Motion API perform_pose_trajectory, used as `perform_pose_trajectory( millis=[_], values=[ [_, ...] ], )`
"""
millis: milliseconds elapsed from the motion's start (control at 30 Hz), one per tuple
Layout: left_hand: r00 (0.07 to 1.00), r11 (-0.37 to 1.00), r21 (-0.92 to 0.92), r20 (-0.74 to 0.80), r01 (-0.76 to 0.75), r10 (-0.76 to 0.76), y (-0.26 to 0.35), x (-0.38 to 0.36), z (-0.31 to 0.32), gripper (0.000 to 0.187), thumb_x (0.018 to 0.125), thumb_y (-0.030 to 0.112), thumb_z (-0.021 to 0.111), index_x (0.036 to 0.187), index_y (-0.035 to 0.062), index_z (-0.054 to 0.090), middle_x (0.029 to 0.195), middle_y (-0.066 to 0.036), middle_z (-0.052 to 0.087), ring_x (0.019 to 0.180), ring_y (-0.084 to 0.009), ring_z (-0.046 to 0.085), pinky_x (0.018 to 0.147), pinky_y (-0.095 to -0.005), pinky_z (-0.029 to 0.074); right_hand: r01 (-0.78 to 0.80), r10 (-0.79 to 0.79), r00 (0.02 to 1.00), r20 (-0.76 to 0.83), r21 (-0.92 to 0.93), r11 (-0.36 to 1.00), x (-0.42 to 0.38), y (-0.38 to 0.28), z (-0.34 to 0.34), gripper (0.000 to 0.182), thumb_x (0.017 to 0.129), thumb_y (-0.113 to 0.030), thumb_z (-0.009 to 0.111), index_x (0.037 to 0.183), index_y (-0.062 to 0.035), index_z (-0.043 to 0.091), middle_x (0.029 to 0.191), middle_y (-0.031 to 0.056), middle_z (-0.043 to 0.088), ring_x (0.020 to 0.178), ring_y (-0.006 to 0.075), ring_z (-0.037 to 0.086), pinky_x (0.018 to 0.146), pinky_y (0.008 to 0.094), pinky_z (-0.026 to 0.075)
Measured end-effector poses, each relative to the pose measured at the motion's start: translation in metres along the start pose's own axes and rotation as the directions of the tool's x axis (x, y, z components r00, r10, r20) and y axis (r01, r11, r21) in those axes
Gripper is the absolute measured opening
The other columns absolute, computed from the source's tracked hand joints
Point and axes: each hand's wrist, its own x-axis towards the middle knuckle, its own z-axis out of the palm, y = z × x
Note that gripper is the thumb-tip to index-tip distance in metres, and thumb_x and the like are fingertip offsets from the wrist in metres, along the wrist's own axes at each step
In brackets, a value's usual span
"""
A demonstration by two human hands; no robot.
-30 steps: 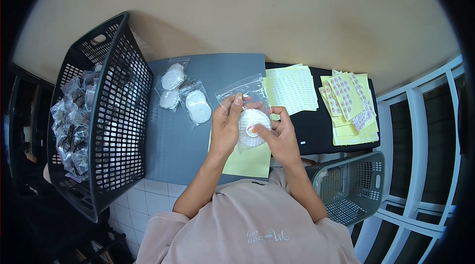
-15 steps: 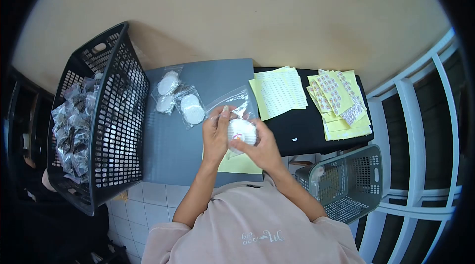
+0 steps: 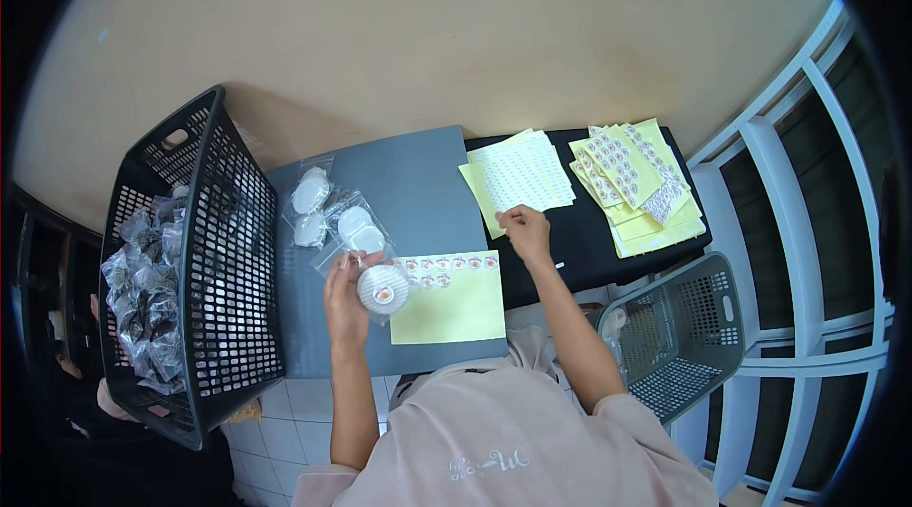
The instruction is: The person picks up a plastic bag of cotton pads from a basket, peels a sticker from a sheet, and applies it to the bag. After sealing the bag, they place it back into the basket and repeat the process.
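Note:
My left hand grips a clear plastic bag with white, round, ridged pads in it; a round sticker shows on its front. My right hand is closed in a pinch at the lower edge of the sheets of small printed labels. What its fingertips hold, if anything, is too small to make out. Below and between my hands, a yellow backing sheet lies on the grey board, with rows of round stickers along its top.
More bagged white pads lie at the left of the grey board. A tall dark basket full of bagged items stands on the left. Yellow sticker sheets are piled on the black cloth at right, above a grey-green basket.
My hands have parted. The left carried the bagged pads leftward and down, uncovering the yellow sticker sheet. My right hand let go of the bag and moved to the label sheets.

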Motion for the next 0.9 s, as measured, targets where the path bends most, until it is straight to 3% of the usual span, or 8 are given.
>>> perform_pose_trajectory(
  millis=[133,267,400,567,633,767,833,900],
  values=[
    [0.999,0.999,0.015,-0.026,0.043,-0.042,-0.006,-0.012,-0.003,0.028,0.098,0.027,0.048,0.104,0.0004,0.055,0.098,-0.024,0.065,0.09,-0.0353,0.067,0.081,-0.0439,0.055,-0.139,0.137,0.988,0.066,0.04,0.989,0.047,0.024,0.014,0.019,0.079,-0.019,0.076,0.077,-0.0004,0.07,0.067,0.0047,0.066,0.057,0.0084,0.057,0.054,0.024,0.045],
    [0.996,0.998,-0.026,-0.059,0.065,-0.066,-0.019,-0.024,0.001,0.028,0.098,0.027,0.048,0.101,-0.0001,0.055,0.094,-0.022,0.066,0.088,-0.0348,0.068,0.08,-0.0428,0.056,-0.013,0.017,0.999,0.052,-0.073,0.997,0.062,0.008,0.037,0.025,0.077,-0.024,0.077,0.084,-0.0005,0.072,0.067,0.0072,0.067,0.062,0.0144,0.062,0.06,0.0296,0.05],
    [0.994,0.996,-0.01,-0.06,0.087,-0.087,-0.026,-0.02,0.003,0.028,0.098,0.028,0.048,0.1,0.0008,0.056,0.091,-0.021,0.066,0.086,-0.033,0.068,0.076,-0.0411,0.056,0.257,-0.294,0.947,-0.129,-0.246,0.935,0.038,-0.009,0.072,0.016,0.078,-0.011,0.07,0.089,0.0008,0.07,0.085,0.0172,0.064,0.081,0.0346,0.063,0.073,0.0414,0.05],
    [0.998,0.997,0.05,-0.027,0.058,-0.056,-0.035,0.019,0.017,0.031,0.099,0.031,0.047,0.1,0.001,0.056,0.082,-0.018,0.064,0.076,-0.0253,0.068,0.071,-0.036,0.055,0.449,-0.509,0.847,-0.154,-0.305,0.84,0.02,-0.006,0.075,0.009,0.081,-0.006,0.066,0.084,0.0006,0.069,0.087,0.0148,0.059,0.081,0.0331,0.058,0.075,0.0422,0.048],
    [0.95,0.948,0.168,0.11,0.271,-0.291,-0.023,0.043,0.037,0.04,0.1,0.037,0.045,0.105,-0.001,0.056,0.075,-0.015,0.063,0.07,-0.0182,0.064,0.068,-0.0299,0.053,0.464,-0.521,0.841,-0.145,-0.303,0.833,0.015,-0.016,0.071,0.008,0.081,-0.006,0.065,0.083,0.0007,0.069,0.085,0.0144,0.059,0.08,0.0329,0.058,0.076,0.0416,0.048],
    [0.853,0.822,0.47,0.234,0.32,-0.466,-0.047,0.118,0.054,0.053,0.101,0.047,0.037,0.115,-0.0021,0.055,0.071,-0.015,0.064,0.066,-0.0159,0.062,0.064,-0.0279,0.051,0.496,-0.537,0.835,-0.123,-0.255,0.83,0.019,-0.012,0.07,0.007,0.081,-0.003,0.065,0.085,0.0012,0.068,0.082,0.0154,0.062,0.077,0.0334,0.06,0.071,0.0433,0.048],
    [0.764,0.718,0.637,0.305,0.281,-0.569,-0.068,0.146,0.058,0.067,0.098,0.06,0.028,0.13,0.0059,0.05,0.066,-0.012,0.061,0.059,-0.0175,0.062,0.051,-0.033,0.052,0.484,-0.51,0.844,-0.163,-0.178,0.857,0.025,-0.006,0.073,0.009,0.081,-0.003,0.065,0.088,0.0014,0.067,0.08,0.0166,0.063,0.074,0.0338,0.061,0.068,0.0435,0.048],
    [0.78,0.655,0.647,0.146,0.39,-0.608,-0.1,0.167,0.053,0.069,0.097,0.062,0.024,0.133,0.0095,0.049,0.067,-0.013,0.062,0.057,-0.0176,0.061,0.051,-0.0318,0.051,0.427,-0.442,0.882,-0.165,-0.117,0.897,0.031,-0.006,0.069,0.014,0.082,-0.003,0.064,0.095,0.002,0.063,0.074,0.0198,0.065,0.068,0.036,0.065,0.061,0.0432,0.049]
  ],
)
